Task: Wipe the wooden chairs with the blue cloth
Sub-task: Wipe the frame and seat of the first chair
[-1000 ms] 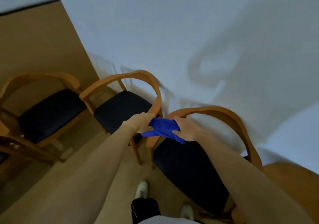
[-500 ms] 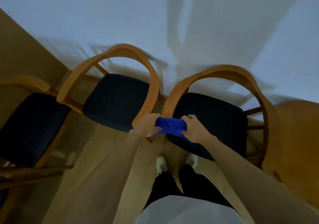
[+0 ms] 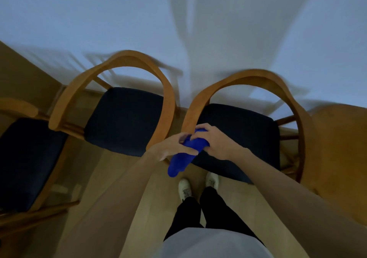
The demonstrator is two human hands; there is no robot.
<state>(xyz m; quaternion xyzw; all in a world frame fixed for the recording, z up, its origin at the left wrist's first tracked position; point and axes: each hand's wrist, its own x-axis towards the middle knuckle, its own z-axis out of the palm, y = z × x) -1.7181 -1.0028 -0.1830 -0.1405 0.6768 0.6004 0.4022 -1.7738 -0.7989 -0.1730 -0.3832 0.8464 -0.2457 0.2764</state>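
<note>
- Your left hand and right hand meet over the front left corner of the right chair, both closed on the blue cloth.
- Just left of your left hand stands the middle chair, its curved wooden armrest ending close beside your knuckles; the two chairs' armrests are near each other there.
- Farther left of that hand is a third chair, only partly in view.
- Well right of your right hand sits a rounded wooden surface, just beside the right chair's far armrest.
- Beyond both hands, the pale wall backs the chairs.
- Below your hands are your white shoes on the wooden floor.
- The cloth is bunched between your hands, one end hanging down below your left hand toward the floor.
- Both forearms reach forward and converge; your right hand's fingers curl over the cloth's upper part, your left hand grips it from the side.
</note>
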